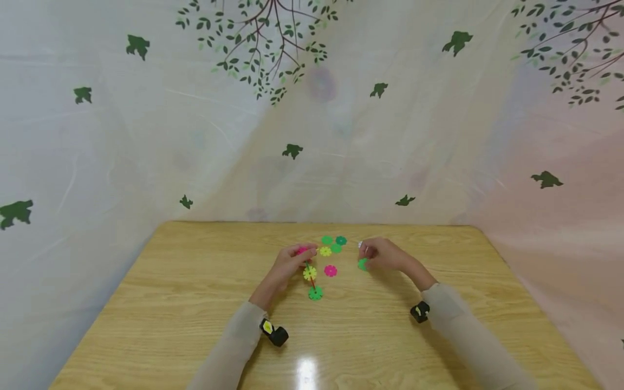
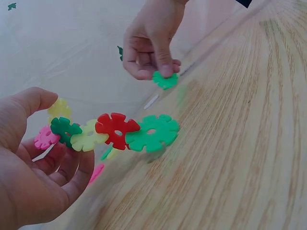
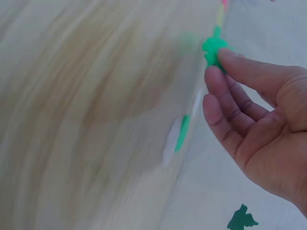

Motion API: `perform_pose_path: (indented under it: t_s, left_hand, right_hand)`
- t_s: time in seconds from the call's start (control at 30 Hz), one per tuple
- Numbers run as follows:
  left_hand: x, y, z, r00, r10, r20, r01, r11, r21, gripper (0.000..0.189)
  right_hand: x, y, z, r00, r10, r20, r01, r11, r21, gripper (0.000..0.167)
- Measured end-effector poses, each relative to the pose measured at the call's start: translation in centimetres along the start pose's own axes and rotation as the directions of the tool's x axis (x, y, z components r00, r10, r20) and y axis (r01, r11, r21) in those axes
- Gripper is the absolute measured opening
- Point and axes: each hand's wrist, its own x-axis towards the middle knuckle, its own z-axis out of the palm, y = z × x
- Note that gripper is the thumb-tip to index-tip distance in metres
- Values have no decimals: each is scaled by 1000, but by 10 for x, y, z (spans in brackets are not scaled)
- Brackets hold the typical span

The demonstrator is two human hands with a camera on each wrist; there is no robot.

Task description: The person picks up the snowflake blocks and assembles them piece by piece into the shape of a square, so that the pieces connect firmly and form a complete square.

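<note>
My left hand (image 1: 285, 266) holds a chain of interlocked flower-shaped plastic discs by its upper end. In the left wrist view the chain runs through yellow, pink and dark green discs, then a pale yellow one, a red disc (image 2: 108, 125) and a bright green disc (image 2: 163, 136) at the free end. Thumb and fingers of my right hand (image 1: 387, 255) pinch a single green disc (image 2: 165, 81), apart from the chain and over the table. The other fingers of the right hand curl loosely below it in the right wrist view.
Between the hands lie a loose pink disc (image 1: 330, 270), a yellow disc (image 1: 325, 251), a dark green disc (image 1: 341, 240) and two green ones. A white disc (image 3: 171, 143) and a green disc (image 3: 183, 133) lie on the wooden table (image 1: 185, 303). A printed cloth (image 1: 234, 168) hangs behind.
</note>
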Motion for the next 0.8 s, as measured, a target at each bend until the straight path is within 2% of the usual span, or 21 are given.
perform_pose_path:
  t_s: [0.1,0.17,0.4,0.63,0.8]
  left_hand:
    - [0,2,0,1000,-13,-18,13,1000,-19,40]
    - [0,2,0,1000,-11,-25,10,1000,-23,41]
    - [-2,4,0,999,-10,-31,9,999,-47,47]
    - [-3,3,-2,999,0,-41,-2,999,-49,49]
    - [-3,4,-2,999,1,-51,-3,999,-48,46]
  right_hand:
    - [7,-7,4,998,-37,-60,41,997,58,11]
    - [12,-14,6,995,-32,-99,45,991,129,13]
    - [31,-41,22,980,-13,-198,86,926,366,28]
    - [43,-57,37,957,61,-284,81,883,463,25]
    - [46,-57,42,950,65,-305,95,870,484,26]
